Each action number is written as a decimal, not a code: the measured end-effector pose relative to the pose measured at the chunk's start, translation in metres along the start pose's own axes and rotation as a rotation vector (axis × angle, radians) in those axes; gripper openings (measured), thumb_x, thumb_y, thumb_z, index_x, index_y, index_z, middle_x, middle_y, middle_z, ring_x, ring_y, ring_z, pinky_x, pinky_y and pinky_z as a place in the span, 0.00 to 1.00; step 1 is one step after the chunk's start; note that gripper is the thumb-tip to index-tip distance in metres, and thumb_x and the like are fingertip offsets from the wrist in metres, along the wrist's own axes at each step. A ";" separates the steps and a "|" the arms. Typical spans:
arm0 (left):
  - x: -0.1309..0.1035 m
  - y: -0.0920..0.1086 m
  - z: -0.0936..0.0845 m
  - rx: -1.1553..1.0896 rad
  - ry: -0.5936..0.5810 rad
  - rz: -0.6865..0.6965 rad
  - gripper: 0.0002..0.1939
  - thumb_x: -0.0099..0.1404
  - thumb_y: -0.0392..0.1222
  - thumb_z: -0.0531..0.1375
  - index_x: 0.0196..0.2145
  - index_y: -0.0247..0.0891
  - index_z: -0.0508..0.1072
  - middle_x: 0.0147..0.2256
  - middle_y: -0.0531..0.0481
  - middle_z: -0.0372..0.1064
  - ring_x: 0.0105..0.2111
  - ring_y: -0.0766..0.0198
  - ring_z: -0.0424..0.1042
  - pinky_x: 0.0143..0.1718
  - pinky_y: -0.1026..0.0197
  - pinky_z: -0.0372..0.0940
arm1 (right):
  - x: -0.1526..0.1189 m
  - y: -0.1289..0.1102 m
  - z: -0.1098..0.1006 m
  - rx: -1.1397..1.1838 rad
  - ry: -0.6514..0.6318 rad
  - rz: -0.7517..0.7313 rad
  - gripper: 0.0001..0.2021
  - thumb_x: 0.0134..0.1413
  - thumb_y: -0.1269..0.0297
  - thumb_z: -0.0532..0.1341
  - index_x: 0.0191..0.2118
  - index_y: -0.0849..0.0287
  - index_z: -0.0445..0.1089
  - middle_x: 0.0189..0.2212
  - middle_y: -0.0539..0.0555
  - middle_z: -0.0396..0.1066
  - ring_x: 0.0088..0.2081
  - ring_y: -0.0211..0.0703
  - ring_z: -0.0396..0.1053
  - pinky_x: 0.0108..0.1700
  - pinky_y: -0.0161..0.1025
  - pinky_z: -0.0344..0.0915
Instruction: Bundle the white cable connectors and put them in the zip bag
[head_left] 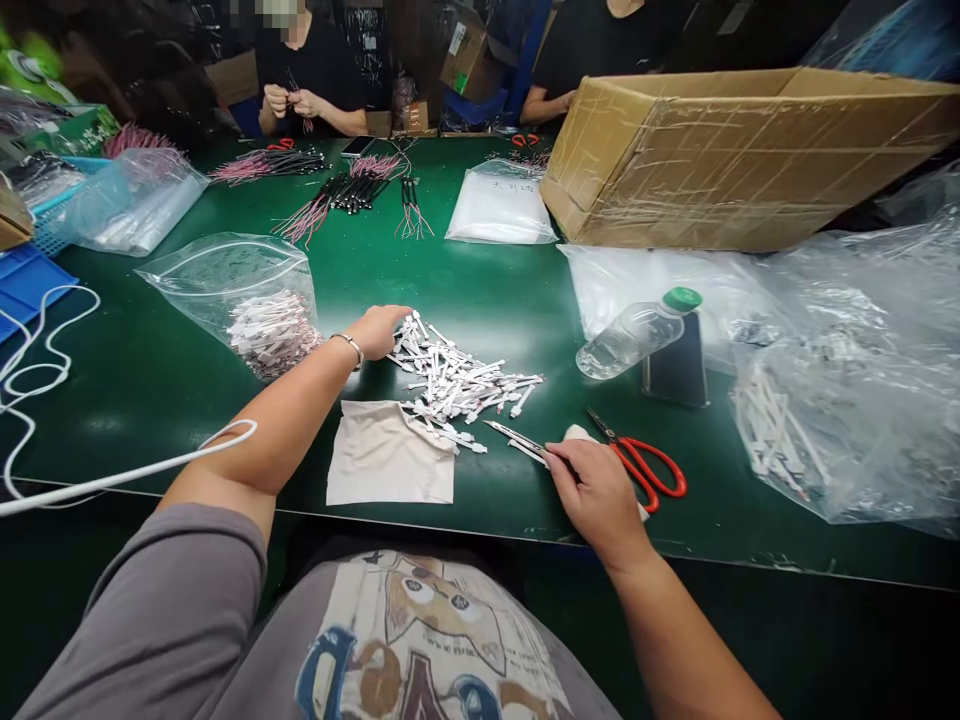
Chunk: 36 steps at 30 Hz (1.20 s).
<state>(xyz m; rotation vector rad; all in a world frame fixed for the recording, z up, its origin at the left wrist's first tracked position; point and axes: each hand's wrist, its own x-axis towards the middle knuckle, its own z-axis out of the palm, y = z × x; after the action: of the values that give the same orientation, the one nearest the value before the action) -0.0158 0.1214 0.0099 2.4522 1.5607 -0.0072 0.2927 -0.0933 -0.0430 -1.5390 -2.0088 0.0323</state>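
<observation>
A loose heap of small white connector pieces [461, 378] lies on the green table. At its far left edge is my left hand [377, 332], index finger stretched out over the pieces; the other fingers are partly hidden beneath it. My right hand [600, 492] rests near the table's front edge, its fingers pinched on slim metal tweezers [525, 440]. The tweezers' tips point left, toward the heap. Right beside that hand lie red-handled scissors [646, 465]. A beige cloth [386, 460] lies flat in front of the heap, with several pieces touching its edge.
A clear bag of similar pieces [274, 330] lies left of my forearm. To the right are a plastic bottle [626, 340], a dark phone [676, 370], and plastic bags [847, 400]. A large cardboard box [720, 165] stands behind them. Across the table, two people sit near black-and-pink wire bundles [352, 190].
</observation>
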 end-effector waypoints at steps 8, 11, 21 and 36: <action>0.033 0.012 -0.015 0.179 -0.244 0.123 0.48 0.44 0.22 0.55 0.62 0.40 0.47 0.62 0.46 0.45 0.60 0.52 0.47 0.56 0.56 0.52 | 0.001 -0.003 0.001 -0.007 0.031 0.051 0.05 0.55 0.66 0.57 0.34 0.59 0.69 0.31 0.55 0.71 0.35 0.46 0.66 0.42 0.44 0.62; 0.037 0.017 -0.013 0.235 -0.302 0.138 0.46 0.45 0.24 0.56 0.62 0.40 0.49 0.61 0.43 0.48 0.57 0.50 0.54 0.53 0.56 0.56 | 0.002 -0.002 0.001 0.003 0.037 0.059 0.06 0.55 0.66 0.57 0.34 0.60 0.69 0.31 0.55 0.71 0.35 0.45 0.66 0.42 0.43 0.62; -0.010 0.029 -0.012 0.309 -0.293 0.198 0.24 0.52 0.41 0.57 0.48 0.37 0.68 0.42 0.40 0.67 0.40 0.54 0.67 0.39 0.58 0.62 | 0.003 -0.001 0.003 -0.005 0.039 0.061 0.06 0.55 0.64 0.56 0.33 0.59 0.70 0.30 0.54 0.72 0.34 0.44 0.66 0.40 0.42 0.61; -0.030 0.035 0.023 0.252 0.022 0.179 0.14 0.57 0.32 0.51 0.41 0.32 0.68 0.39 0.38 0.65 0.42 0.54 0.63 0.41 0.54 0.56 | 0.002 -0.004 0.004 -0.043 0.046 0.039 0.07 0.56 0.64 0.56 0.32 0.59 0.69 0.29 0.55 0.71 0.33 0.45 0.66 0.39 0.42 0.60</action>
<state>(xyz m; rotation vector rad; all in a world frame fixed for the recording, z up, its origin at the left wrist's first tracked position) 0.0049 0.0758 -0.0022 2.7873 1.4190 -0.1564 0.2869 -0.0910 -0.0439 -1.5907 -1.9557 -0.0302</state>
